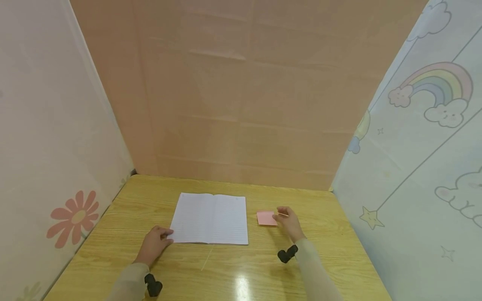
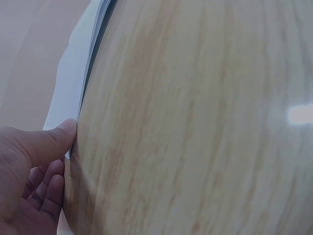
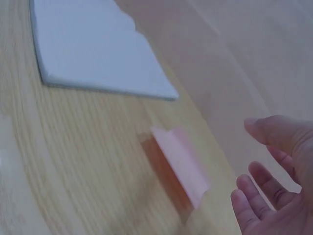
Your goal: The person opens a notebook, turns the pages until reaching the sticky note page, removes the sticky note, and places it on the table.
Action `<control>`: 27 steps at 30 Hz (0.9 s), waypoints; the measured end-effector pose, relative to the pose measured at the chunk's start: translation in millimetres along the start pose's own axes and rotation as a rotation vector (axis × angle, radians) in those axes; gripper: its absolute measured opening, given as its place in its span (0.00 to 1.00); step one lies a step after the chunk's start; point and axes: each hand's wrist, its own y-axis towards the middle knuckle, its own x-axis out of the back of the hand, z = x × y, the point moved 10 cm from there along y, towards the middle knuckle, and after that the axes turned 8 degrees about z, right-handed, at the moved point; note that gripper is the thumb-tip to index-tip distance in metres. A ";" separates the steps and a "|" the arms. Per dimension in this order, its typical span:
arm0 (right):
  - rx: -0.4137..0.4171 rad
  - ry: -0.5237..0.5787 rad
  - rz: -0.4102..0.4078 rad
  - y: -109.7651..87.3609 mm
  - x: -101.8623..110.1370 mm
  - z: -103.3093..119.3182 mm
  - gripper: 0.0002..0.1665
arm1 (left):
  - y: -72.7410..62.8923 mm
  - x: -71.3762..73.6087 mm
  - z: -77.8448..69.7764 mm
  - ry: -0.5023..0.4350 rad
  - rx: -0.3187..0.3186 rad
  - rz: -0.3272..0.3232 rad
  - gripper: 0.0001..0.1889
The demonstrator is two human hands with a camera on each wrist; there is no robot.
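Observation:
An open notebook (image 1: 229, 219) with ruled white pages lies on the table. My left hand (image 1: 153, 244) is at its near left corner. In the left wrist view the thumb (image 2: 61, 139) lies over the page corner, and the other fingers curl below it. To the right of the notebook is a pink sticky note (image 1: 265, 218), bent and casting a shadow in the right wrist view. My right hand (image 1: 289, 223) is just right of the note, thumb and fingers spread apart with nothing between them. A gap shows between that hand and the note in the right wrist view.
The wooden table (image 1: 324, 246) reaches back to an orange-brown covering (image 1: 241, 104). Pale printed panels stand at the left (image 1: 45, 125) and right (image 1: 425, 159). A thin pale strip (image 1: 206, 258) lies in front of the notebook.

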 end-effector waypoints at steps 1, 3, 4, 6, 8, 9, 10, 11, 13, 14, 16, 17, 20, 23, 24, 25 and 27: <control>0.015 0.002 0.001 1.6 -0.7 3.2 0.29 | -0.1 0.1 0.1 -0.001 0.002 0.001 0.14; 0.036 0.015 0.003 2.2 -4.8 11.7 0.28 | -0.6 0.4 -0.1 -0.004 0.006 0.003 0.14; 0.045 0.025 0.009 1.8 -8.0 16.2 0.28 | -0.8 0.5 0.0 -0.005 0.008 0.003 0.14; 0.062 0.038 0.021 1.5 -15.5 23.4 0.26 | -1.2 0.5 0.2 -0.007 0.008 0.002 0.14; 0.076 0.048 0.035 0.4 -24.1 28.7 0.25 | -1.4 0.6 0.1 -0.007 0.005 0.000 0.14; 0.084 0.050 0.044 -0.3 -28.9 31.0 0.25 | -1.4 0.6 0.2 -0.006 0.003 -0.001 0.14; 0.095 0.052 0.054 -0.9 -33.5 33.3 0.25 | -1.4 0.4 0.3 -0.006 0.001 -0.002 0.14; 0.104 0.053 0.065 -1.3 -38.2 34.6 0.25 | -1.3 0.3 0.5 -0.006 0.000 -0.002 0.14; 0.115 0.062 0.098 -1.9 -48.3 34.9 0.24 | -1.1 0.2 0.8 -0.004 -0.002 -0.004 0.14; 0.118 0.053 0.114 -2.5 -53.1 34.6 0.25 | -1.2 0.2 0.9 -0.005 -0.002 -0.004 0.14; 0.123 0.027 0.141 -4.0 -61.8 33.2 0.25 | -1.0 -0.3 2.0 -0.004 0.001 -0.004 0.14; 0.120 0.020 0.154 -4.8 -65.8 31.6 0.25 | -0.7 -0.4 2.5 -0.003 0.001 -0.005 0.14; 0.131 -0.018 0.179 -8.0 -75.6 28.5 0.25 | -0.5 -0.7 3.0 -0.002 0.002 -0.005 0.14; 0.135 -0.028 0.226 -11.5 -86.1 25.0 0.25 | -0.2 -1.0 3.6 -0.004 0.005 -0.003 0.14; 0.135 -0.041 0.243 -12.8 -89.4 23.7 0.25 | -0.1 -1.0 3.8 -0.007 0.009 -0.002 0.14; 0.131 -0.057 0.261 -14.1 -92.6 22.3 0.25 | 0.1 -1.2 4.1 -0.008 0.011 -0.002 0.14; 0.125 -0.103 0.292 -16.6 -98.3 18.5 0.25 | 0.5 -1.4 4.1 -0.010 0.013 -0.002 0.14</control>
